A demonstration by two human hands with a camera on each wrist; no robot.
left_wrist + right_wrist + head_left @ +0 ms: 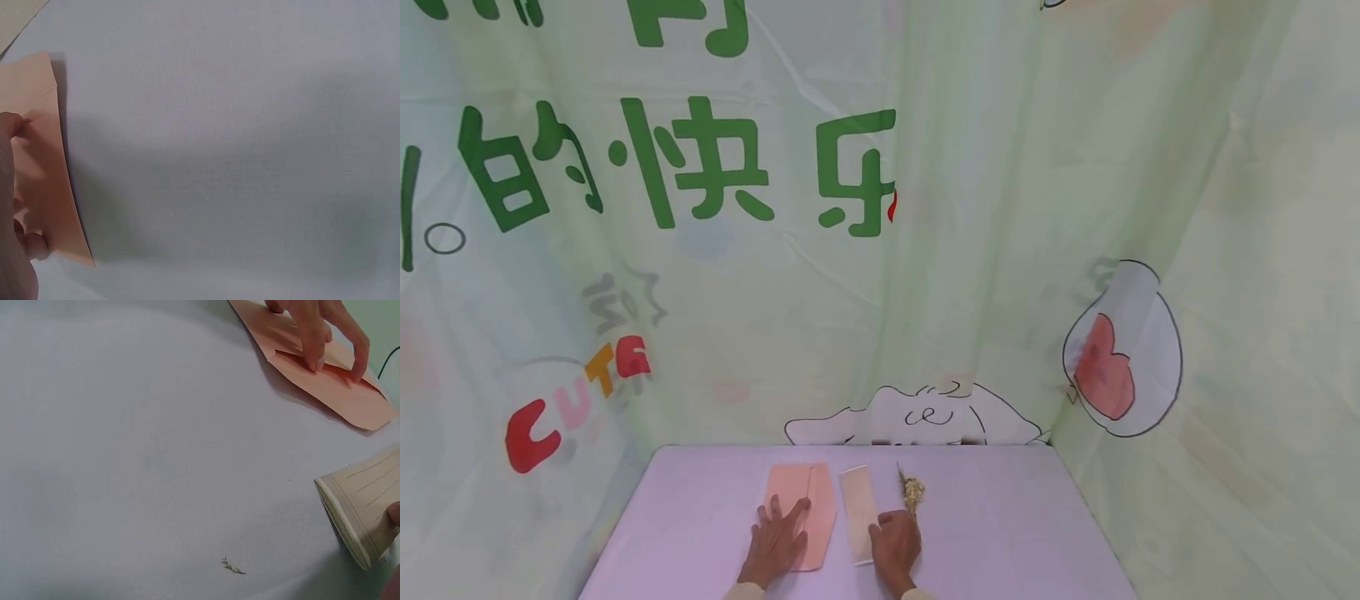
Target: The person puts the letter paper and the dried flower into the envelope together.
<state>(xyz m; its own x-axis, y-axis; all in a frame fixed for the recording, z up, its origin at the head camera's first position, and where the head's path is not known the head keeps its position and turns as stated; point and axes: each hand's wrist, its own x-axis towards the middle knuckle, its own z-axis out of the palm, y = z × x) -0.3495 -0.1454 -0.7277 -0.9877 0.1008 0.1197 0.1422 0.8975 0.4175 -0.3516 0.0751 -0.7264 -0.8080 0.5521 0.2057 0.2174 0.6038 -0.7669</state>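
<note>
A pink paper envelope point(822, 508) lies on the table, its opening seen as a slit in the right wrist view. My left hand point(775, 543) rests on it with spread fingers, and two fingertips point(317, 364) touch along that slit. To the right lies a cream folded sheet of lined letter paper point(858, 508). My right hand point(896, 546) is at its right edge, fingers curled, pinching the paper; in the right wrist view a fingertip point(394, 513) presses its lined face. A bunch of small dried flowers point(913, 492) lies just beyond this hand, its stems partly hidden.
The table point(1000, 517) has a pale lilac cover. A tiny dried sprig point(233, 567) lies loose on it. Light green printed curtains point(970, 250) hang behind the table and on both sides.
</note>
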